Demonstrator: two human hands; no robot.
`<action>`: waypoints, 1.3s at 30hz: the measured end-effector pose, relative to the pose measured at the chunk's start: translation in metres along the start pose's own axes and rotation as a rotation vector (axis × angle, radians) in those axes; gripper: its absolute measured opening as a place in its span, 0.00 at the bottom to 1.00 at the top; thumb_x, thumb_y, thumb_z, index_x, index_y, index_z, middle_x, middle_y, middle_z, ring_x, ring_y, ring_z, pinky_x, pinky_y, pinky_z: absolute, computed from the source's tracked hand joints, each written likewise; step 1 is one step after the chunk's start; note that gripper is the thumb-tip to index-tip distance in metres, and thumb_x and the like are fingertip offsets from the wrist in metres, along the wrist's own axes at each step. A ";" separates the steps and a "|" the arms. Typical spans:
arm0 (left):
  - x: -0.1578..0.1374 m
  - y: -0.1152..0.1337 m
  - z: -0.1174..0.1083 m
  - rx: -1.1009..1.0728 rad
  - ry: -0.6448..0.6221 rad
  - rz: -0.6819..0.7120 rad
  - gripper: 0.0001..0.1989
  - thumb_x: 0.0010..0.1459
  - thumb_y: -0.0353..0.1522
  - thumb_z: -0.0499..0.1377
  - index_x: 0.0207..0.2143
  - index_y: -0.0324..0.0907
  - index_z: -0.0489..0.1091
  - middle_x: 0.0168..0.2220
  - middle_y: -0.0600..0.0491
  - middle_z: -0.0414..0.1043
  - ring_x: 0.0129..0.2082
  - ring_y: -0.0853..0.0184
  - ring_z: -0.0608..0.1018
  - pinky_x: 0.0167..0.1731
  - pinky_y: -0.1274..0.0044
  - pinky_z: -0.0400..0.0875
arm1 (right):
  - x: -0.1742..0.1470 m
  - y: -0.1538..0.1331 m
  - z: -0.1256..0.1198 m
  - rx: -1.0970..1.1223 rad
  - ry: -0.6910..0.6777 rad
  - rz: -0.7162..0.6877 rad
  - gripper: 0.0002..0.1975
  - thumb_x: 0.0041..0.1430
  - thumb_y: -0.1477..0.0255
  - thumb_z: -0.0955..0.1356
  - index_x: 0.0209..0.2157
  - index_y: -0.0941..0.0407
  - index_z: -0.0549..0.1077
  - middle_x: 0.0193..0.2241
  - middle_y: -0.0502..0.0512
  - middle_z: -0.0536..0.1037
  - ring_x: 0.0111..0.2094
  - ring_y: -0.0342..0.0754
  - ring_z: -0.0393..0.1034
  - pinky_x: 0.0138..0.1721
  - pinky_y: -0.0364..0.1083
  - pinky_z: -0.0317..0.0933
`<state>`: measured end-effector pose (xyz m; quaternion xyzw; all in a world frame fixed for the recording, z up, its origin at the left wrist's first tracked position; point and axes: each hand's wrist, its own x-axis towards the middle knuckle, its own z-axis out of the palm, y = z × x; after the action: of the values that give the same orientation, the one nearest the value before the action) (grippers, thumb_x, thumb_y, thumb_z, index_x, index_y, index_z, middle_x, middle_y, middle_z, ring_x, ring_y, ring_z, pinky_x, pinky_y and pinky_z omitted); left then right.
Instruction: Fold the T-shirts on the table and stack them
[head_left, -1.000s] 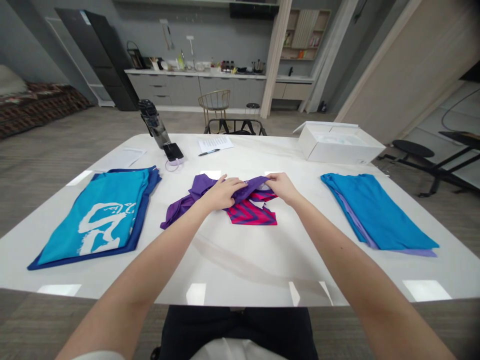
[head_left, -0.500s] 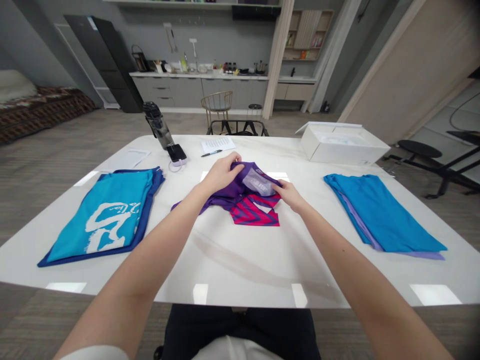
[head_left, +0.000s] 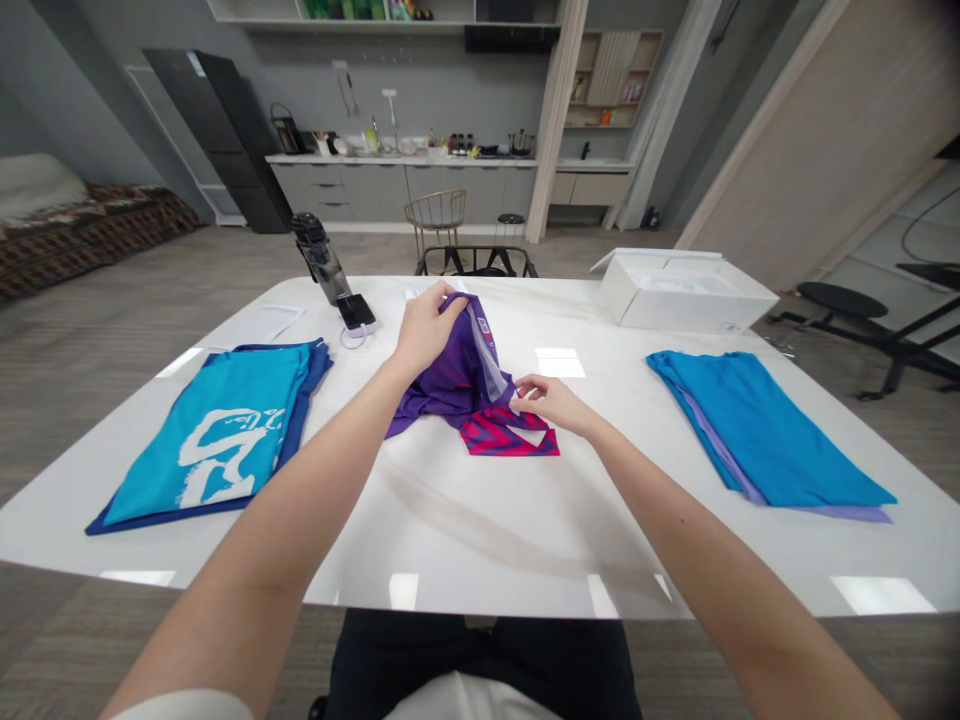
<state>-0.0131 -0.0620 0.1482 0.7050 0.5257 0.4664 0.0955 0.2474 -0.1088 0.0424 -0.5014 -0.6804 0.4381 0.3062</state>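
A purple shirt [head_left: 442, 380] with a pink-and-purple patterned part lies bunched at the middle of the white table [head_left: 480, 530]. My left hand [head_left: 431, 325] pinches its upper edge and lifts it off the tabletop, so a pale inner lining shows. My right hand [head_left: 551, 402] is at the shirt's right side, with thumb and fingers closed on the cloth near the pink part. Folded turquoise and navy garments [head_left: 214, 430] with white lettering lie to the left. On the right are folded blue and lilac garments [head_left: 772, 430].
An open white box [head_left: 686, 290] stands at the back right. At the back left are a dark clear bottle [head_left: 321, 258], a black phone-like object [head_left: 355, 311] and paper [head_left: 259, 325]. Another sheet is partly hidden behind my left hand. A black chair [head_left: 477, 262] stands beyond the table.
My left hand has raised the shirt's edge up and slightly left. My right hand has moved left and down along the shirt, and the lining has folded narrower. The view has tilted slightly upward.
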 end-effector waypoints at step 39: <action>0.024 0.186 -0.207 0.482 0.352 0.301 0.21 0.73 0.46 0.43 0.49 0.43 0.69 0.45 0.47 0.76 0.51 0.58 0.77 0.56 0.67 0.63 | -0.133 -0.300 -0.143 -0.914 1.102 -0.530 0.23 0.64 0.51 0.67 0.39 0.59 0.78 0.34 0.60 0.79 0.41 0.57 0.73 0.45 0.55 0.60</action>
<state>-0.0489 -0.1952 0.3913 0.6857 0.5194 0.4522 -0.2359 0.2873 -0.2281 0.3774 -0.5444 -0.6405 -0.2886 0.4583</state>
